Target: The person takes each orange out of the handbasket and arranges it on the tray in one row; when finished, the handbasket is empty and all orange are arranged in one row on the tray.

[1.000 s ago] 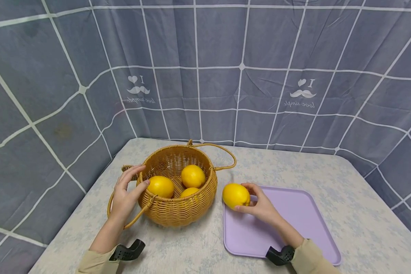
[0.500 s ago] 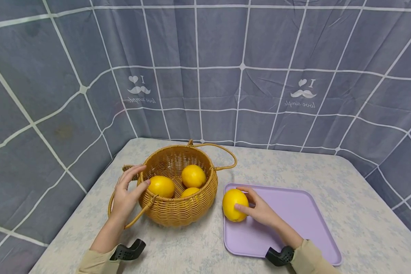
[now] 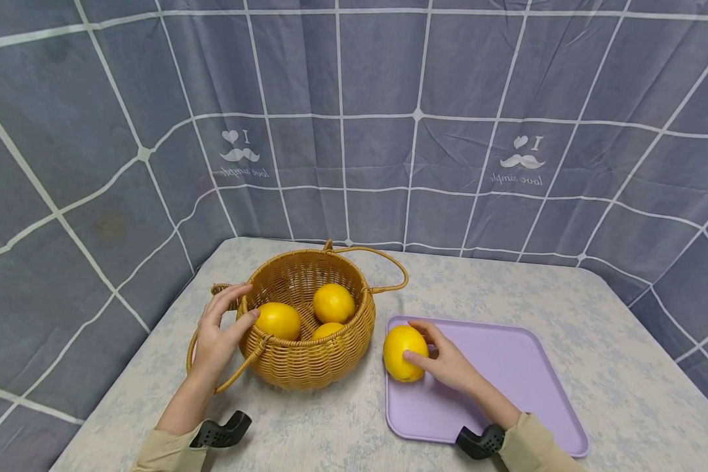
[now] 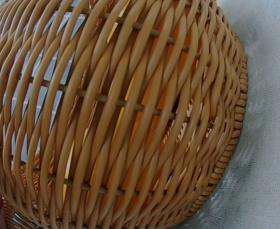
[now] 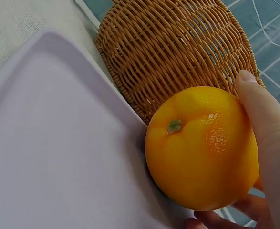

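Observation:
At the left edge of the lavender tray (image 3: 507, 367), my right hand (image 3: 448, 362) grips a yellow-orange citrus fruit (image 3: 404, 354). The right wrist view shows the green stem spot (image 5: 174, 125) on this fruit, with my thumb (image 5: 264, 105) along one side and fingertips under the other. Whether the fruit touches the tray, I cannot tell. My left hand (image 3: 217, 337) rests on the left rim of the round wicker basket (image 3: 307, 360), fingers fairly straight. Inside the basket lie similar fruits (image 3: 333, 303), one partly hidden by the near wall. Wicker fills most of the left wrist view.
One looped handle (image 3: 392, 262) sticks out over the basket's right side, another (image 3: 238, 375) hangs by my left wrist. A pale patterned cloth covers the table (image 3: 307, 432). Grey-blue checked curtains (image 3: 377, 157) stand behind and at the sides.
Between one second and half a second ago, my right hand shifted the fruit slightly down towards me and turned it. Since then it has stayed in place. My left hand and the basket look still.

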`<state>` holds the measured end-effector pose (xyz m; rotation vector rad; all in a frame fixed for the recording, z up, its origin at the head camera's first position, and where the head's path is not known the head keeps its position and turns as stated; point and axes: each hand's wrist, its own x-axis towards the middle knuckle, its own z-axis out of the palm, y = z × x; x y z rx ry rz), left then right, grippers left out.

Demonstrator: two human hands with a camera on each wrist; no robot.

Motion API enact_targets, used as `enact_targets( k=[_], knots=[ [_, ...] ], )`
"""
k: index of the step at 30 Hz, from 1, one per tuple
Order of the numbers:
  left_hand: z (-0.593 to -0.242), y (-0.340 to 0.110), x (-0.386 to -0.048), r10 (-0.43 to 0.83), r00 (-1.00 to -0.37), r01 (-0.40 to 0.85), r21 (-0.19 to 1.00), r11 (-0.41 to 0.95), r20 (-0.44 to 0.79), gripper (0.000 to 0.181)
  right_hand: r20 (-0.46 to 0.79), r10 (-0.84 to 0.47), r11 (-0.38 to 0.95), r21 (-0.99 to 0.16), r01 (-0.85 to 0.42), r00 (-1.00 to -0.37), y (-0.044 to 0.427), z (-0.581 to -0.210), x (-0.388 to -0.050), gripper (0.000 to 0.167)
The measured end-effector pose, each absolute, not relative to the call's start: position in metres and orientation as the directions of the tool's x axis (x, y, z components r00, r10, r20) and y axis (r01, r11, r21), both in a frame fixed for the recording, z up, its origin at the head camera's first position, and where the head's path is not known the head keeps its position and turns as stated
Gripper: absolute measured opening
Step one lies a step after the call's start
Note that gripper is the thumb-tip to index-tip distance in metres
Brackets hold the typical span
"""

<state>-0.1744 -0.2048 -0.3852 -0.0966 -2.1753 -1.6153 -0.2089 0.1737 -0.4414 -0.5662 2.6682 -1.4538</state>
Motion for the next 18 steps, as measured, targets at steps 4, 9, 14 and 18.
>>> enact_targets(
  k=[4,9,14,18],
  knots=[
    [-0.386,-0.205,-0.175,-0.195,-0.907,0.3,0.898,0.323,0.373,0.042,0.123,-0.331,0.514,-0.808,-0.288,-0.936,0.173,-0.439,-0.208,0.063],
    [-0.386,-0.206,-0.175,-0.196,-0.912,0.286,0.901,0.326,0.36,0.044,0.17,-0.348,0.511,-0.79,-0.339,-0.922,0.174,-0.434,-0.21,0.062],
    [-0.385,-0.205,-0.174,-0.193,-0.911,0.291,0.9,0.325,0.365,0.043,0.252,-0.337,0.488,-0.777,-0.398,-0.907,0.178,-0.421,-0.211,0.052],
    [-0.385,-0.204,-0.174,-0.196,-0.905,0.302,0.896,0.325,0.377,0.041,0.301,-0.317,0.473,-0.772,-0.425,-0.9,0.179,-0.402,-0.213,0.048]
  ],
)
